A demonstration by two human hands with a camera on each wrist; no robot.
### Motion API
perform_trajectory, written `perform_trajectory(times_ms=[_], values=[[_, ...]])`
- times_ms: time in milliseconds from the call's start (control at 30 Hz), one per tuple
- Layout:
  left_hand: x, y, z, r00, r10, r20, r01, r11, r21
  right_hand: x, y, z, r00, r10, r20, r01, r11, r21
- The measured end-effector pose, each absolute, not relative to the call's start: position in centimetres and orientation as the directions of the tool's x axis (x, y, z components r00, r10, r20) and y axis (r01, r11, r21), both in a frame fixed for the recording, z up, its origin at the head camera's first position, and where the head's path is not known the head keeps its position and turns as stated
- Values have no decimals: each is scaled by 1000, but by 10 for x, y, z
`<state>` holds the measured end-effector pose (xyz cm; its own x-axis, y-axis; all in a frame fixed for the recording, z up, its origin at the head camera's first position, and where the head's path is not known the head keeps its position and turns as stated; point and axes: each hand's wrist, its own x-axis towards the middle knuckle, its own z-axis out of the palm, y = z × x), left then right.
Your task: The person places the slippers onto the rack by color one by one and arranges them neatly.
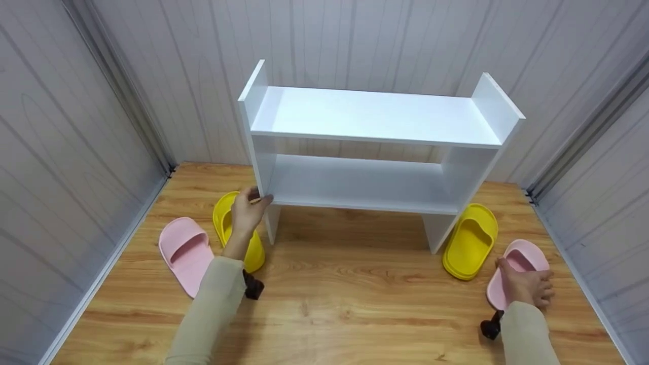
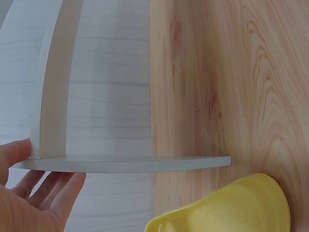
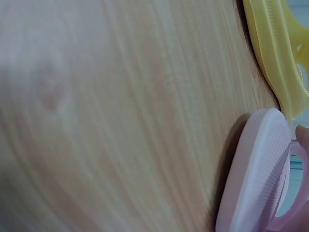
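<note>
A white two-tier shelf (image 1: 355, 114) stands upright on the floor against the back wall. My left hand (image 1: 248, 210) grips its left side panel (image 2: 120, 165) at the lower board, thumb on the inner side and fingers on the outer face. At the right, my right hand (image 1: 525, 285) lies across a pink slipper (image 1: 525, 251), with the thumb by its left edge and the fingers over the right edge. The thumb (image 3: 303, 135) shows beside the strap in the right wrist view; the other fingers are hidden there.
A yellow slipper (image 1: 469, 243) lies by the shelf's right foot. Left of the shelf are another yellow slipper (image 1: 255, 256), partly behind my left forearm, and another pink slipper (image 1: 187, 253). Walls enclose the wooden floor (image 1: 345, 304) at left, back and right.
</note>
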<state>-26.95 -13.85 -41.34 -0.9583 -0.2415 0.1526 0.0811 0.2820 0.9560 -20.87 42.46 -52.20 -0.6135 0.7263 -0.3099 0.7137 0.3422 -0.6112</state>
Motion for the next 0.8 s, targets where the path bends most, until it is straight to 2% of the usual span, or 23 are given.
perform_trajectory(times_ms=[300, 600, 800], values=[[-269, -139, -413, -959, -250, 136, 62, 282, 957, -214, 422, -522, -593, 736, -328, 748, 351, -564], [-268, -138, -413, -954, -254, 158, 81, 289, 954, -213, 423, -522, -604, 748, -274, 720, 364, -591], [-268, -138, -413, -956, -248, 159, 84, 286, 954, -213, 426, -520, -605, 744, -284, 731, 377, -569]])
